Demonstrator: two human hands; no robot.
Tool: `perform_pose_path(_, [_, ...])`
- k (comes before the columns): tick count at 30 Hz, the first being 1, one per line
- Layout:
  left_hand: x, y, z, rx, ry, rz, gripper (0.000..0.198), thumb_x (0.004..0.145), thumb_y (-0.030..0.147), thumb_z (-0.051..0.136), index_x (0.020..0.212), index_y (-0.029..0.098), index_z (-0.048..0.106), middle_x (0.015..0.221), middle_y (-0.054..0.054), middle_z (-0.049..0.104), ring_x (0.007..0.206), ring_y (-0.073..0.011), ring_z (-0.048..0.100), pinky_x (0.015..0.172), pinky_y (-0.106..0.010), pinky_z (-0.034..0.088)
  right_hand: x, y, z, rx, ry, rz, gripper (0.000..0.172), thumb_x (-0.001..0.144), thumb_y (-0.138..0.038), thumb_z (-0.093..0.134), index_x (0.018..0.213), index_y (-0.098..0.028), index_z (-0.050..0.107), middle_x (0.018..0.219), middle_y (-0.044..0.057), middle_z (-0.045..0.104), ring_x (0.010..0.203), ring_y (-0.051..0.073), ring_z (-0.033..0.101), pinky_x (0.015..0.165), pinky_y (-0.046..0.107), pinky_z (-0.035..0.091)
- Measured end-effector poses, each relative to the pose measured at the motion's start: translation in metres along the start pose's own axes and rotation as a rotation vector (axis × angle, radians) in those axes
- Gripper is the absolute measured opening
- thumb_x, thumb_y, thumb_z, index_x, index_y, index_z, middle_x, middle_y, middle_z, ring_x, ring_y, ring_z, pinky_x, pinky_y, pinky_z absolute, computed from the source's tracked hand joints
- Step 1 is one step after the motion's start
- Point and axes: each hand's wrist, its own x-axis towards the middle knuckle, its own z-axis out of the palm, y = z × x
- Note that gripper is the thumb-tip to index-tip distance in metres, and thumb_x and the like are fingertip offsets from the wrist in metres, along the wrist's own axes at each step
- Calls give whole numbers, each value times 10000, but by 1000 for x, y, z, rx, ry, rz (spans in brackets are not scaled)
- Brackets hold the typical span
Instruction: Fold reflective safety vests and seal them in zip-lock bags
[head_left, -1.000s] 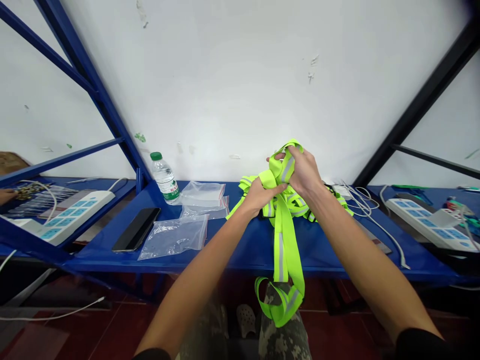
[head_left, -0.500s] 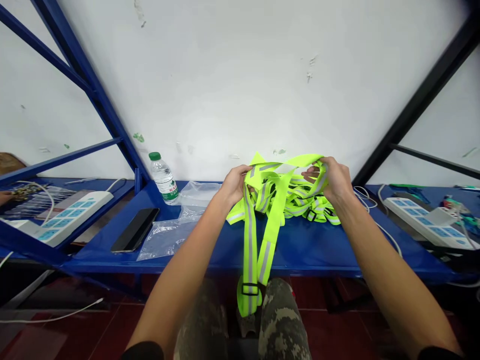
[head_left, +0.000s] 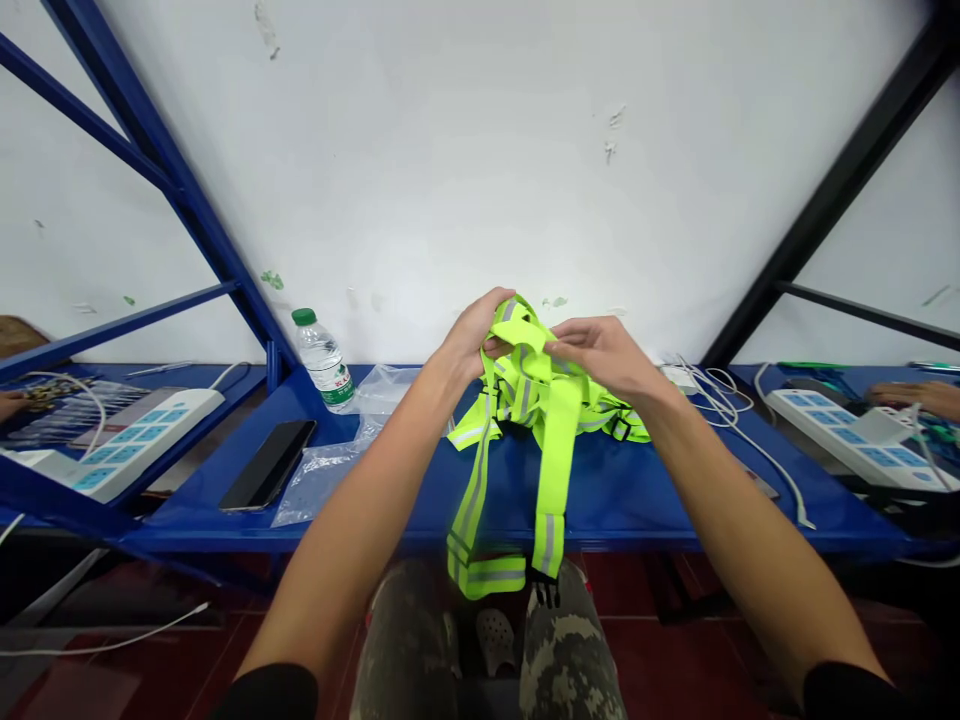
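The left hand (head_left: 472,335) and right hand (head_left: 607,355) cover the vest's (head_left: 559,470) top; another person's hand (head_left: 11,404) at 9 o'clock runs off the edge.

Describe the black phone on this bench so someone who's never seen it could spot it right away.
Find the blue metal bench against the white wall. Toward its left side, in front of the water bottle, lies a black smartphone, set at a slant. It is the only black slab there, right beside a clear plastic bag.

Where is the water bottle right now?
In the head view, the plastic water bottle stands upright on the blue metal shelf, left of the person's left hand, next to the clear plastic bags and the shelf's blue post.
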Motion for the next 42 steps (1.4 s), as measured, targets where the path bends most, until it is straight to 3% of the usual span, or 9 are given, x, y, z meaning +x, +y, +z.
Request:
perform_pose_path(6, [20, 47, 2, 23, 25, 136, 138, 803, 281, 590, 753, 152, 586, 464, 35, 544, 266, -12, 244, 289, -169, 247, 21, -61, -39, -14, 75, 108, 333, 648, -412, 858, 625, -164, 636, 432, -34, 483, 371, 55, 403, 346, 226, 329])
perform_pose_path(10, [30, 108, 26, 101, 3, 414, 232, 877, 302, 482, 778, 162, 639, 513, 0, 557, 382, -68, 456, 398, -192, 390, 21, -137, -71, 58, 71, -269, 227, 691, -255, 820, 638, -184, 611, 445, -58, 493, 413, 52, 461, 532, 256, 486])
perform_pose_path(12, [29, 127, 35, 120, -9, 493, 255, 896, 331, 458, 820, 209, 669, 632, -20, 645, 652, -146, 648, 581, -224, 518, 19, -148, -81, 17, 67, -331, 222, 645, -235, 836, 725, -181, 637, 479, -52, 529, 474, 86, 532, 549, 275, 479])
perform_pose_path(16, [26, 125, 30, 136, -23, 449, 251, 927, 350, 472, 891, 175, 649, 916, -20, 710, 1044, -201, 660, 898, -296, 546, 22, -111, -88, -270, 186, -78, 283, 637, -257, 839, 720, -171, 582, 546, 4, 589, 488, 120, 518, 448, 262, 354])
perform_pose_path(21, [28, 93, 1, 289, 10, 302, 341, 915, 481, 527, 996, 165, 626, 894, -57, 706, 977, -224, 686, 875, -360, 562, 28, -55, -81, -782, 430, -178, 271, 802, -359, 691, 712, -204, 488, 663, 22, 559, 633, 157, 492, 586, 310, 378])
perform_pose_path(24, [30, 81, -10, 280, -7, 211, 338, 894, 501, 571, 971, 176, 626, 799, -49, 703, 824, -188, 702, 771, -307, 568, 31, -37, -72, -778, 573, -165, 249, 915, -454, 512, 819, -226, 486, 727, 58, 616, 731, 218, 550, 695, 366, 427])
perform_pose_path(29, [33, 72, -14, 221, 0, 149, 340, 846, 497, 651, 888, 160, 645, 686, -56, 675, 638, -151, 675, 603, -229, 517, 29, -24, -63, -247, 275, 17, 444, 890, -650, 454, 974, -223, 546, 723, 78, 693, 728, 237, 636, 660, 368, 495])
perform_pose_path(34, [30, 66, -18, 121, -21, 140, 375, 905, 518, 549, 889, 158, 653, 721, -48, 686, 705, -169, 697, 641, -252, 541, 16, -18, -65, 98, -299, 147, 712, 679, -818, 581, 1028, -202, 658, 940, 127, 741, 914, 287, 693, 744, 409, 551])
perform_pose_path(42, [30, 55, -9, 25, -98, 123, 356, 912, 482, 559, 871, 138, 641, 722, -43, 710, 644, -169, 669, 566, -248, 522, 23, 6, -27, 146, -332, 95, 395, 590, -374, 858, 929, -201, 754, 952, 65, 756, 847, 226, 704, 742, 345, 569])
